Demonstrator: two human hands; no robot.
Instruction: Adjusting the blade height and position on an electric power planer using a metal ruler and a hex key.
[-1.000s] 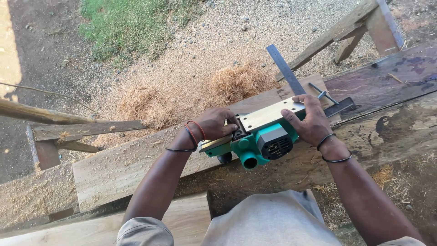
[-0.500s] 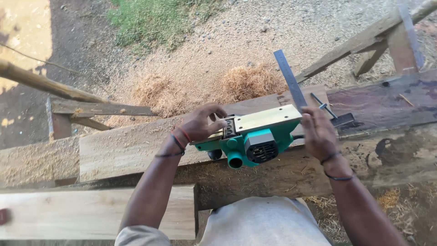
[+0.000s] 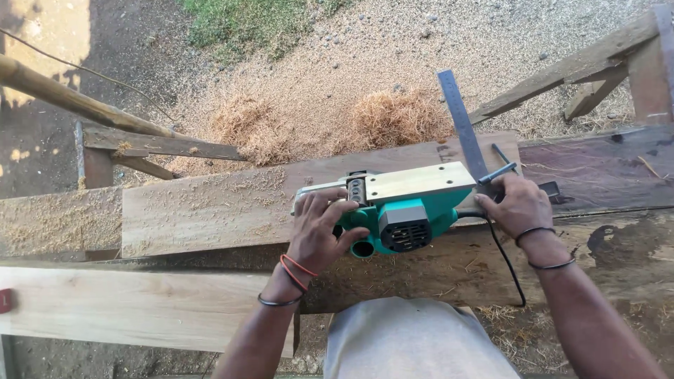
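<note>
I steady the upturned planer (image 3: 404,210), left hand (image 3: 319,235) clamped on it, right hand (image 3: 516,205) gripping an Allen key (image 3: 500,170); keep fingers off the blade.

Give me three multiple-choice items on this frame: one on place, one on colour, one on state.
1. Where does the metal ruler lie?
A. On the plank beyond the planer
B. On the gravel
C. Under the pale board

2. What colour is the body of the electric planer?
A. Red
B. Teal green
C. Yellow

3. How does the planer lie?
A. Standing on its sole
B. Hanging from its cord
C. Turned over, flat metal sole facing up

Answers:
1 A: it rests on the plank, running off its far edge.
2 B: the housing is teal green with a dark vent.
3 C: the pale flat base faces the camera, with the left hand and right hand at either end.
</note>
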